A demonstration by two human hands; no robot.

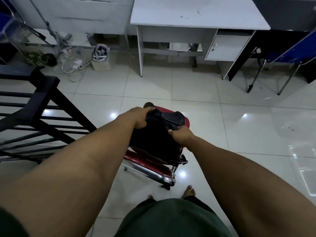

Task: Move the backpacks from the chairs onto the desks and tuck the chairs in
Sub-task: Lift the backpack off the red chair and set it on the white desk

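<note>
A black backpack (157, 135) rests on the seat of a red chair (150, 165) with a chrome frame, right in front of me. My left hand (140, 118) grips the bag's upper left edge. My right hand (182, 135) is closed on its right side. A white desk (196, 12) with a small cupboard stands ahead across the tiled floor. A blue chair (290, 52) sits at the far right beside a dark desk (282, 12).
A black railing (34, 106) runs along my left. Cables, a power strip (78, 65) and a small bin (100, 57) lie on the floor at the back left. My bare feet (189, 191) stand just behind the red chair.
</note>
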